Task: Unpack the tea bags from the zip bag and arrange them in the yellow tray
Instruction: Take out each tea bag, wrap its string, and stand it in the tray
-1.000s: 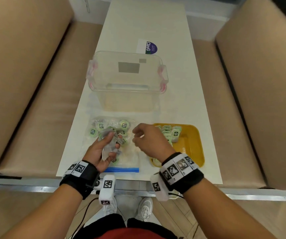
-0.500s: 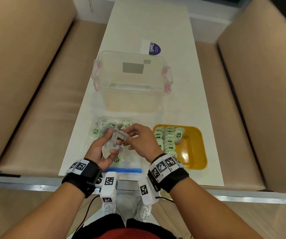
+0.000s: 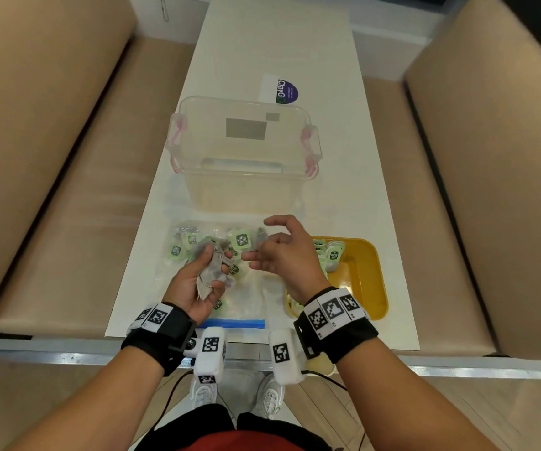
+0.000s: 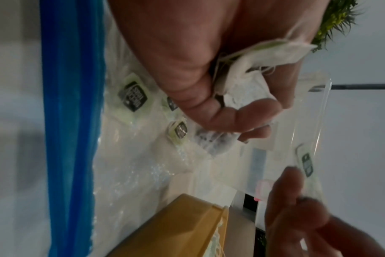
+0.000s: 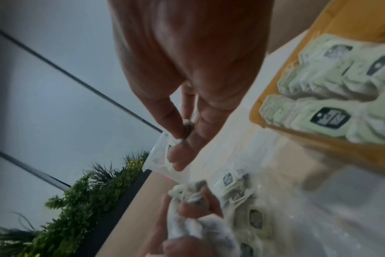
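My left hand (image 3: 197, 281) holds a bunch of grey tea bags (image 3: 212, 271) over the clear zip bag (image 3: 249, 297), whose blue zip strip (image 3: 233, 323) lies at the table's near edge. The same bunch (image 4: 242, 83) shows in the left wrist view. My right hand (image 3: 275, 252) pinches one tea bag (image 3: 261, 237) with a green tag (image 3: 241, 240), lifted just right of the bunch. Loose green-tagged tea bags (image 3: 178, 250) lie in the zip bag. The yellow tray (image 3: 363, 278) at the right holds rows of tea bags (image 5: 327, 118).
A clear plastic box (image 3: 243, 157) with pink latches stands behind the zip bag. A white card with a purple sticker (image 3: 280, 89) lies farther back. Tan bench cushions (image 3: 51, 190) flank the narrow white table (image 3: 279, 43).
My right hand came from the tray side to the bunch, pinched one tea bag and has drawn it up and to the right. The left hand stays in place with the bunch.
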Demonstrator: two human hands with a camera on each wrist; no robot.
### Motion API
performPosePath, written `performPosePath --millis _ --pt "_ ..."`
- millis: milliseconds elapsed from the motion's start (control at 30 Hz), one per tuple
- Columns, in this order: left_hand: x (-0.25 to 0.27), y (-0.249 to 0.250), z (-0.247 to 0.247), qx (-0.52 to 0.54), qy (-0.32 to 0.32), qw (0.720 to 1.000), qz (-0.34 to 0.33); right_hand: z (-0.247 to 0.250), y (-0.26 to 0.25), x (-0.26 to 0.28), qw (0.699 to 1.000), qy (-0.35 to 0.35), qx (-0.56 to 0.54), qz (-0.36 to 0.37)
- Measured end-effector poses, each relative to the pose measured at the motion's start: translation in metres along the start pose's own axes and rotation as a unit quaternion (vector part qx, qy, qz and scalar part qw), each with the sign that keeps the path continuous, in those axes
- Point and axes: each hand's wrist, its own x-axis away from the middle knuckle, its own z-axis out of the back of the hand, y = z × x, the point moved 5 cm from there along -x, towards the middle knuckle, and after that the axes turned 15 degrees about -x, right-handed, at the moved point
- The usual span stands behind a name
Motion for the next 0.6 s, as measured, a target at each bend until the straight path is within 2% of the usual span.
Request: performPosePath --millis 67,200,300,400,600 --pt "0.001 -0.004 -0.005 -0.007 0.020 1.000 0.008 -0.007 0.002 0.001 1.000 -0.017 -0.014 -0.014" --pt "-0.001 -0.005 -0.011 -0.060 0.023 0.998 -0.005 -0.014 0.008 0.001 0.999 -0.020 0.025 -0.036" --pt "-0.001 -0.004 -0.013 -0.084 0.026 0.996 -0.019 -0.014 0.011 -0.003 0.993 -0.015 0.113 -0.003" --pt "0.001 -0.005 -0.020 -0.091 0.025 0.995 -0.027 -0.016 0.010 -0.007 0.959 -0.020 0.276 0.061" --pt "0.004 -0.004 -0.030 -0.129 0.052 0.989 -0.041 -0.032 0.006 -0.001 0.881 -0.090 0.446 0.128"
